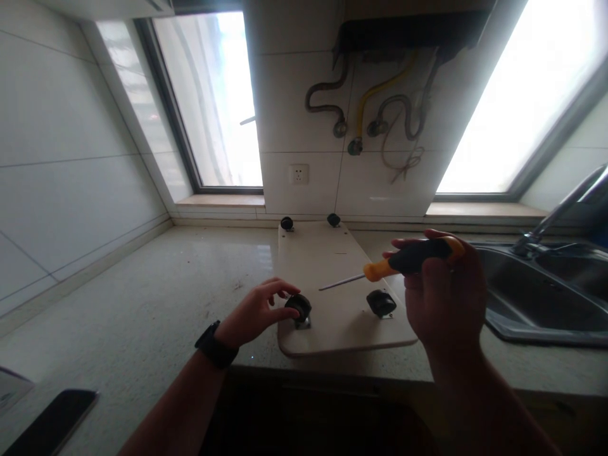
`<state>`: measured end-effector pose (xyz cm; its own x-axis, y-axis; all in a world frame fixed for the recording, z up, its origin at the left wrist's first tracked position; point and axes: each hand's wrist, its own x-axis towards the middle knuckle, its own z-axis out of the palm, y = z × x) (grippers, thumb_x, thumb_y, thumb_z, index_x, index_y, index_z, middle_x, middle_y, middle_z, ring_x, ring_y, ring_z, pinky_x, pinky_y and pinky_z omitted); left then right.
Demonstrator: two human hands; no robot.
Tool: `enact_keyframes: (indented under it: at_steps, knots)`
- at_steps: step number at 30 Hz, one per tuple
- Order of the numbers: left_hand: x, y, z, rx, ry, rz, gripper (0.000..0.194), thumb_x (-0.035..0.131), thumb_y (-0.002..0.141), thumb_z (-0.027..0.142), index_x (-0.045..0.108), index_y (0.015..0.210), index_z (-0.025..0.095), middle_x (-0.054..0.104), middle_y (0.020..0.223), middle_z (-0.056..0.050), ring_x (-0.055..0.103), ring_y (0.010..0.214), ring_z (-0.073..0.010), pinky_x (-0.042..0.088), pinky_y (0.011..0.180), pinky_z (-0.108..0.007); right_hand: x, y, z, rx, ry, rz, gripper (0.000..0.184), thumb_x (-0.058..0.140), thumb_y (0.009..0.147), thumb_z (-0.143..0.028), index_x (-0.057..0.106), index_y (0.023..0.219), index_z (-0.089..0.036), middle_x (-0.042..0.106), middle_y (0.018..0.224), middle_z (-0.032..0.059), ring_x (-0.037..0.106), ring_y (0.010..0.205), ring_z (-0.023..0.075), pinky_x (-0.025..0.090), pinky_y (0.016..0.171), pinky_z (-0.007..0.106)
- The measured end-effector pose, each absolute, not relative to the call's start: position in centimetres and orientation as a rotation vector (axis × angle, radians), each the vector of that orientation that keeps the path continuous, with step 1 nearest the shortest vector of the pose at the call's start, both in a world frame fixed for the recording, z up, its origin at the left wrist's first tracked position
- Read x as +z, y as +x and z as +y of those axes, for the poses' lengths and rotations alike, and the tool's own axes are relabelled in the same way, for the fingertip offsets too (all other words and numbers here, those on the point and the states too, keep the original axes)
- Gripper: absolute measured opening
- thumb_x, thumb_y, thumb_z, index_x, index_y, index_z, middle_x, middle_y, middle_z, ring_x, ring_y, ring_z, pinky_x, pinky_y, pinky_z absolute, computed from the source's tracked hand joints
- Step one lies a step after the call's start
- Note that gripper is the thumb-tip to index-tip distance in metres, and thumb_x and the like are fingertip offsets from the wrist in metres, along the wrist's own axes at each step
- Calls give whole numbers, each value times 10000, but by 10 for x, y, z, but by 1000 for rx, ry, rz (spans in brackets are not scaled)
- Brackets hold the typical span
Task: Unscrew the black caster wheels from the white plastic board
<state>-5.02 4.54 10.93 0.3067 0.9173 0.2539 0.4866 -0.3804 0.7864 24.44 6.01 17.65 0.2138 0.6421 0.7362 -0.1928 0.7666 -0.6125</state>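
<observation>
A cream board (327,272) with rounded corners lies flat on the counter, black caster wheels pointing up near its corners. My left hand (259,310), wearing a black watch, has its thumb and fingers around the front-left caster (299,308), whose metal plate shows below the wheel. In my right hand (446,297) is a screwdriver (413,258) with an orange and black handle. Its metal shaft points left over the board, the tip apart from the caster. The front-right caster (380,303) sits below the shaft. Two more casters, back-left (286,223) and back-right (334,220), stand at the far end.
A steel sink (527,291) with a faucet (560,202) is to the right. A dark phone-like slab (57,418) rests on the counter (190,285) at lower left. Pipes (361,107) and a socket (299,174) are on the tiled wall behind, between two windows.
</observation>
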Motion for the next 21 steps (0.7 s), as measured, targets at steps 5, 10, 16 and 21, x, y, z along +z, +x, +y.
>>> enact_keyframes:
  at_steps: [5,10,16,21]
  knots:
    - [108,-49,45,1039,1972,1274,301,701,941,436,746,1187,268,718,1177,-86,661,985,-242,525,797,-365,177,233,50,696,-430,-1307,280,658,977,-352,603,1235,-260,734,1010,43,733,825,169,587,575,260]
    - [110,-46,41,996,1981,1230,302,702,945,417,744,1208,274,719,1192,-82,665,991,-228,528,782,-346,174,209,42,752,-410,-1376,275,642,987,-345,557,1226,-239,720,963,27,711,767,151,549,521,233]
    - [105,-47,40,905,1981,1051,440,649,983,345,629,1422,332,603,1504,-78,626,1151,-243,519,961,-411,170,188,45,729,-398,-1548,271,615,1005,-312,532,1252,-238,691,991,22,624,685,101,542,546,225]
    - [99,-49,42,950,1910,1043,260,634,988,326,720,1226,263,697,1377,-89,659,1104,-241,511,961,-415,167,183,51,765,-453,-1637,282,609,1008,-349,510,1249,-242,685,1009,25,626,698,99,546,562,218]
